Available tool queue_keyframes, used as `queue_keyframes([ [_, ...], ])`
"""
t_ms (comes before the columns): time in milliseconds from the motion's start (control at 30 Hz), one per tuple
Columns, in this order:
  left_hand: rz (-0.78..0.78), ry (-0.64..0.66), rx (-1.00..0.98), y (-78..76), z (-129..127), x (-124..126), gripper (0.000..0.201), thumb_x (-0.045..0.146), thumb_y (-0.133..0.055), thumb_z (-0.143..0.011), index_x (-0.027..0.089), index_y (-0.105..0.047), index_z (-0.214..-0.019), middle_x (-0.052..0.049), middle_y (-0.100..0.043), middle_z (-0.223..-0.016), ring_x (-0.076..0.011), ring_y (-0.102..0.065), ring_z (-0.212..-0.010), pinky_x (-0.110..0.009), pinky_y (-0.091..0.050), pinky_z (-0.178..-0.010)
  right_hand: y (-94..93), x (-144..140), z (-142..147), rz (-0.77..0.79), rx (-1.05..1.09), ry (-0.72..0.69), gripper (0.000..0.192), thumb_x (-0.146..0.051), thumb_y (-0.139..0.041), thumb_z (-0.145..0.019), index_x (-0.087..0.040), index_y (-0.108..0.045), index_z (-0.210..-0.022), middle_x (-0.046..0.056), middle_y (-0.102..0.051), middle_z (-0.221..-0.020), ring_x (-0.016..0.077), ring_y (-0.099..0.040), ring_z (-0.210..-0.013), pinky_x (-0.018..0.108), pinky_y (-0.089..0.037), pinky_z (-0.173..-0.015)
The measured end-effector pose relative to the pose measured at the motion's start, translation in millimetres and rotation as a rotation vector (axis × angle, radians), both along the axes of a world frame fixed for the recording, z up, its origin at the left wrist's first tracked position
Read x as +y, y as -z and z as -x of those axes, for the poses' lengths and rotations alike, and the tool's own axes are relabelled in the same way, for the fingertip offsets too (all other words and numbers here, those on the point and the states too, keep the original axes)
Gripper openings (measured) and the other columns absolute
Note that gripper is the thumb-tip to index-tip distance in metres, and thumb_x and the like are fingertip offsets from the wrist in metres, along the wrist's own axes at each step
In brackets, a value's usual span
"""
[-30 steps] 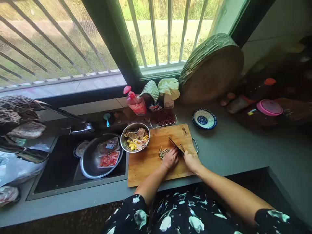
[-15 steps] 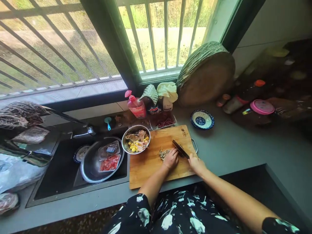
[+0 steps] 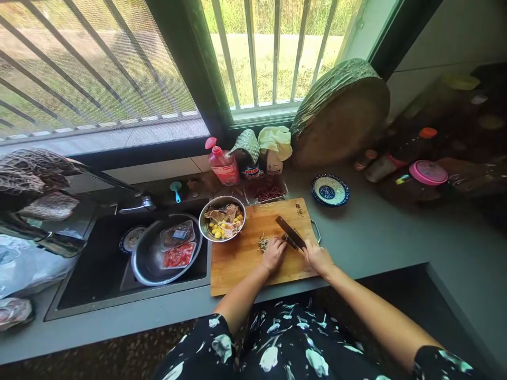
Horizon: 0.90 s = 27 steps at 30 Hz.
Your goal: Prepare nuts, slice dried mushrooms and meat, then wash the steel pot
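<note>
1. Right hand [image 3: 318, 258]: clamped on the handle of the knife [image 3: 290, 231], at the near end of the tool.
2. Knife position: above the right half of the wooden cutting board [image 3: 233, 277]. Contact between edge and board could not be determined.
3. Knife orientation: the long axis ran diagonally, from the handle at near right to the blade tip at far left. The tip pointed away from the person, toward the window side.
4. Left hand [image 3: 274, 254]: lowered over the chopped strips [image 3: 262, 243], left of the knife, with fingers bent toward the blade. Whether they were closed on anything could not be told.
5. Dark pieces [image 3: 290, 242]: located between the left fingers and the knife handle, along the near side of the blade.
6. Board orientation: the long axis ran left to right across the desk [image 3: 368, 232]; its metal handle [image 3: 316, 231] projected at the right edge.
7. Metal bowl [image 3: 226, 240]: located at the board's far left corner.
</note>
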State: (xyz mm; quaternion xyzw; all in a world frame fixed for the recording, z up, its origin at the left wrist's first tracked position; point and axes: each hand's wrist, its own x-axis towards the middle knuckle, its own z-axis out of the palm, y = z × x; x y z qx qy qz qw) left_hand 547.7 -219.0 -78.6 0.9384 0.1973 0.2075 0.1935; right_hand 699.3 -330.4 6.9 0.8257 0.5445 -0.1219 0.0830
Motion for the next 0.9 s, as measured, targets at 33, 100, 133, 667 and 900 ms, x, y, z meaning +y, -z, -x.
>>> queue_keyframes([
  [33, -0.008, 0.024, 0.012, -2.7, 2.4, 0.9, 0.027, 0.017, -0.039, -0.083, 0.022, -0.055, -0.104, -0.006, -0.057, -0.096, -0.0199, -0.046, -0.099, -0.043, -0.033, -0.095, -0.7, 0.9, 1.9, -0.006, 0.000, -0.025, 0.022, -0.032, -0.028, -0.088, -0.017, -0.041, -0.099, 0.010, -0.060, -0.089, 0.0185, -0.061, -0.079, 0.023, -0.039, -0.059],
  [100, -0.018, 0.073, 0.034, -8.3, 7.2, 1.7, 0.022, 0.018, -0.043, -0.081, 0.023, -0.059, -0.094, -0.005, -0.058, -0.087, -0.0192, -0.048, -0.095, -0.045, -0.030, -0.097, -1.5, 3.8, 4.6, -0.008, 0.000, -0.062, 0.021, -0.031, -0.029, -0.088, -0.017, -0.041, -0.097, 0.010, -0.060, -0.090, 0.0183, -0.060, -0.079, 0.023, -0.039, -0.060],
  [133, -0.021, 0.094, 0.039, -10.7, 8.9, 1.7, 0.019, 0.019, -0.045, -0.080, 0.023, -0.060, -0.091, -0.005, -0.058, -0.085, -0.0190, -0.048, -0.094, -0.045, -0.028, -0.098, -1.5, 5.2, 5.3, -0.004, 0.002, -0.069, 0.021, -0.031, -0.029, -0.088, -0.017, -0.041, -0.097, 0.010, -0.061, -0.090, 0.0181, -0.060, -0.078, 0.024, -0.039, -0.060],
  [667, 0.065, 0.006, -0.084, 24.8, -16.6, 9.1, 0.030, 0.023, -0.033, -0.088, 0.019, -0.061, -0.096, -0.005, -0.059, -0.106, -0.0166, -0.046, -0.110, -0.034, -0.043, -0.093, 0.4, 7.3, 13.0, 0.133, -0.015, -0.112, 0.030, -0.018, -0.018, -0.087, -0.013, -0.044, -0.103, 0.015, -0.060, -0.087, 0.0210, -0.062, -0.074, 0.029, -0.044, -0.059],
  [900, 0.060, 0.015, -0.125, 19.7, -18.5, 9.1, 0.030, 0.021, -0.033, -0.087, 0.017, -0.062, -0.094, -0.007, -0.061, -0.101, -0.0167, -0.048, -0.108, -0.036, -0.044, -0.092, -1.5, 20.1, 9.4, 0.241, 0.049, -0.101, 0.027, -0.014, -0.023, -0.085, -0.014, -0.043, -0.104, 0.014, -0.061, -0.088, 0.0216, -0.062, -0.080, 0.031, -0.044, -0.066],
])
